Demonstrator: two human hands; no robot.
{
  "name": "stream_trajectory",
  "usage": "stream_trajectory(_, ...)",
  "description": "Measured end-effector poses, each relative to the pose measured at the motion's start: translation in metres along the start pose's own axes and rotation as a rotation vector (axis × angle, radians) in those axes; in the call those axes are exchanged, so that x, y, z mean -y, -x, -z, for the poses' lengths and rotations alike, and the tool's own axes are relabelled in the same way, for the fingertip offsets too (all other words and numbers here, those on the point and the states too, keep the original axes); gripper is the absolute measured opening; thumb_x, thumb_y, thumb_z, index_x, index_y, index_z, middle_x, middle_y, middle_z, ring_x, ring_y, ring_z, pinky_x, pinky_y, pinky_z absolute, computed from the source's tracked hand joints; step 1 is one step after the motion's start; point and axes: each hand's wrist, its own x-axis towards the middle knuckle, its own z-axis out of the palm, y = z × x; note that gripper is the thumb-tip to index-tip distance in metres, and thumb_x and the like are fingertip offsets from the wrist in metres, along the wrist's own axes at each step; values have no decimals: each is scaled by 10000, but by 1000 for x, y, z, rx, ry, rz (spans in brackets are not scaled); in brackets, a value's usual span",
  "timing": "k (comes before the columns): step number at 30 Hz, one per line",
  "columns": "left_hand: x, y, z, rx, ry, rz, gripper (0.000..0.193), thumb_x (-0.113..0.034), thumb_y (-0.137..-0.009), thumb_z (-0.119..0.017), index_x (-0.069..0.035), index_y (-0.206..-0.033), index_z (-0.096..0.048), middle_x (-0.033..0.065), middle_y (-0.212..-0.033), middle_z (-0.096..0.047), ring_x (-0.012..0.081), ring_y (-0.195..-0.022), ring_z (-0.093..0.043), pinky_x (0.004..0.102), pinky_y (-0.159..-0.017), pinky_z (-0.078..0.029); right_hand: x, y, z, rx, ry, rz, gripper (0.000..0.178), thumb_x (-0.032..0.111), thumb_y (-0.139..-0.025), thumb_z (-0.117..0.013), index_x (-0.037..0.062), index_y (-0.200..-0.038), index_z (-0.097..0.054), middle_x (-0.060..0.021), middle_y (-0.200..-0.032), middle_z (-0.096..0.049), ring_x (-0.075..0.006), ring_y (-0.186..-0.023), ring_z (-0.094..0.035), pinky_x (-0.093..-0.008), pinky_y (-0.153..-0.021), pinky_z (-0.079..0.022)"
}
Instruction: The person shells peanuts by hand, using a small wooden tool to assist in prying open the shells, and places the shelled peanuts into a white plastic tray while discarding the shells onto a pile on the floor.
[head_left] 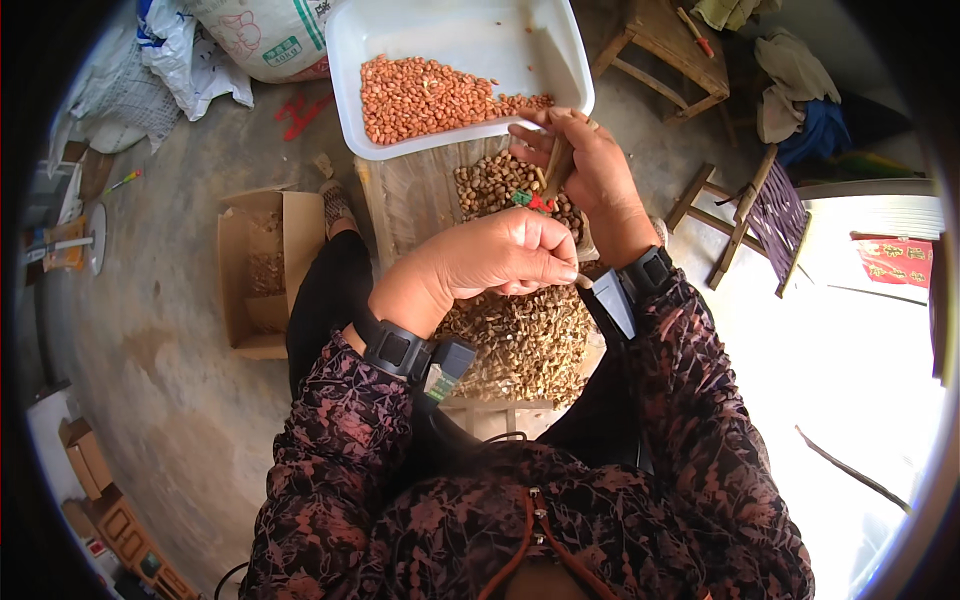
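My left hand (pixel 505 255) is closed in a pinch over the work surface, with a small tan piece (pixel 583 281), perhaps a peanut, at its thumb tip. Beyond it, my right hand (pixel 597 165) grips a narrow brown wooden tool (pixel 560 165) near the tub's front rim; its fingers partly cover the tool. A red and green bit (pixel 533 201) shows just below the tool. Unshelled peanuts (pixel 488 182) lie in a heap behind my left hand. Nearer my body spreads a large pile of broken shells (pixel 520 345). The white tub (pixel 455 143) holds reddish shelled kernels (pixel 425 98).
An open cardboard box (pixel 240 325) stands on the floor to the left, with reddish bits inside. Sacks (pixel 270 35) lean at the far left. A wooden stool (pixel 670 45) is at the far right, and a folding stool (pixel 765 215) with woven purple seat stands nearer.
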Motion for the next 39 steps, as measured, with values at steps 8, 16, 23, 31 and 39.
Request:
stream_trajectory(8,0,7,2,10,-197,25,135,-183,-858,-616,-56,-819,-589,-74,-619,-475,8,-510,-385,162,-465,-289,-13,14,-6,88,166,-130,226,178,-943,-491,-18,-1046,-539,-72,-850,-596,-151,-679,-556,-271,-598,-480)
stream_trajectory(16,15,0,6,-5,-518,45,163,-151,-855,-619,-13,-777,-581,-57,-608,-498,17,-560,-426,206,-493,-342,-13,12,11,-12,71,-71,221,148,-924,-517,-31,-1046,-560,-58,-818,-574,-116,-680,-503,-232,-592,-432)
stream_trajectory(23,22,-5,10,-86,-766,70,173,-178,-835,-629,-7,-821,-601,-6,-624,-549,76,-585,-484,263,-529,-399,-1,28,15,-3,84,-81,250,217,-948,-507,-20,-994,-571,-58,-817,-597,-132,-672,-538,-268,-631,-484)
stream_trajectory(31,58,4,-25,-323,-430,150,210,-178,-854,-609,-46,-1018,-605,-44,-652,-489,26,-519,-405,177,-441,-299,23,72,35,-90,-216,-11,279,246,-961,-479,-25,-947,-544,-30,-746,-489,-139,-664,-442,-278,-649,-425)
stream_trajectory(39,102,61,-93,-275,207,6,314,-241,-896,-590,-46,-1136,-535,-91,-603,-364,5,-462,-317,162,-394,-197,-10,175,4,16,-178,-135,304,288,-973,-443,13,-912,-556,-18,-721,-491,-132,-638,-434,-274,-603,-402)
